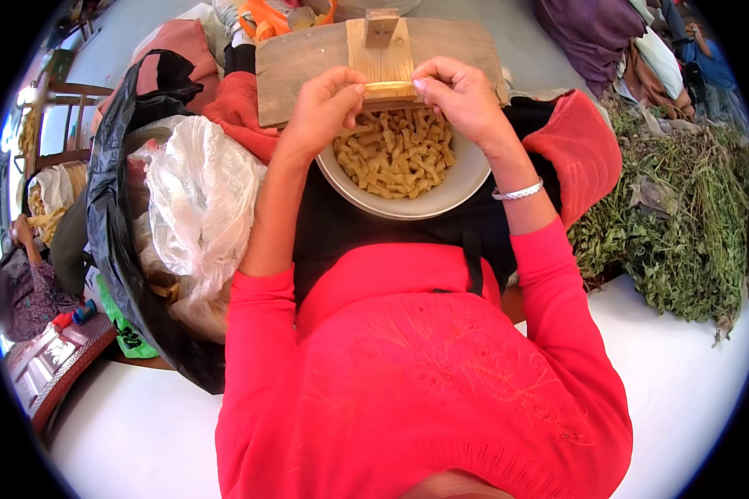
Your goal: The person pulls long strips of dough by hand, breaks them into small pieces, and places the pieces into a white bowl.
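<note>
A thin, straight yellow strip [389, 86] stretches level between my two hands. My left hand [329, 101] pinches its left end between thumb and fingers. At the other end my right hand [456, 93], its wrist in a silver bracelet [520, 192], is closed on the strip in the same way. Just below is a pale metal bowl [366, 202] on my lap, holding many short, knobbly brownish-yellow pieces [395, 155]. Behind the strip lies a wooden board [304, 62] with a lighter crosspiece and a small upright block [381, 27]; its lower edge meets the bowl's far side.
To my left stands a black plastic bag [112, 200] with a crumpled clear bag [204, 191] in it. Cut green plants [682, 216] are heaped at the right. Red cloth [574, 150] lies beside the bowl. Another person's arm [27, 239] shows at far left, near a wooden chair [66, 96].
</note>
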Demonstrator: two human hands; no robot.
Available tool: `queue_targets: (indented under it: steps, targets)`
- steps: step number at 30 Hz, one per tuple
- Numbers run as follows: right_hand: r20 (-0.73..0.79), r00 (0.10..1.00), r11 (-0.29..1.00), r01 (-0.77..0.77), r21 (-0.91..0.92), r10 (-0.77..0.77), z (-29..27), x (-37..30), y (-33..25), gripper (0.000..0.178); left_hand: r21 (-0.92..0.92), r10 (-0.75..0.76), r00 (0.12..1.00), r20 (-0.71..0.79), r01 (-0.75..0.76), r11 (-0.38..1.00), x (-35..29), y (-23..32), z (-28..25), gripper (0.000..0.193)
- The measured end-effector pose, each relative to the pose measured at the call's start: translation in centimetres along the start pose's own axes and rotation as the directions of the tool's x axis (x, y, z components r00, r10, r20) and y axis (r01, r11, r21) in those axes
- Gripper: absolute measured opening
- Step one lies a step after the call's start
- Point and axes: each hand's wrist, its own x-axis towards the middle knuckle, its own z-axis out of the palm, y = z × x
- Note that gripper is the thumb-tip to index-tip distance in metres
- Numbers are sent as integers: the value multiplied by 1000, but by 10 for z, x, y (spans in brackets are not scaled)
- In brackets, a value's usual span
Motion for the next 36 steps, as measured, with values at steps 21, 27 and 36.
queue_targets:
  steps: [21,27,36]
  targets:
    - [-52,826,568,339,-750,-561,38,-39,-20,18,-236,-106,986,-128,74,969,-41,-1,75,21]
    - [61,904,516,297,-803,-424,-11,-66,-42,29,349,70,992,107,-103,931,-85,38,59,23]
    - [460,622,698,204,686,-634,11,-146,-154,19,-179,479,658,581,-471,864,-102,154,93,48]
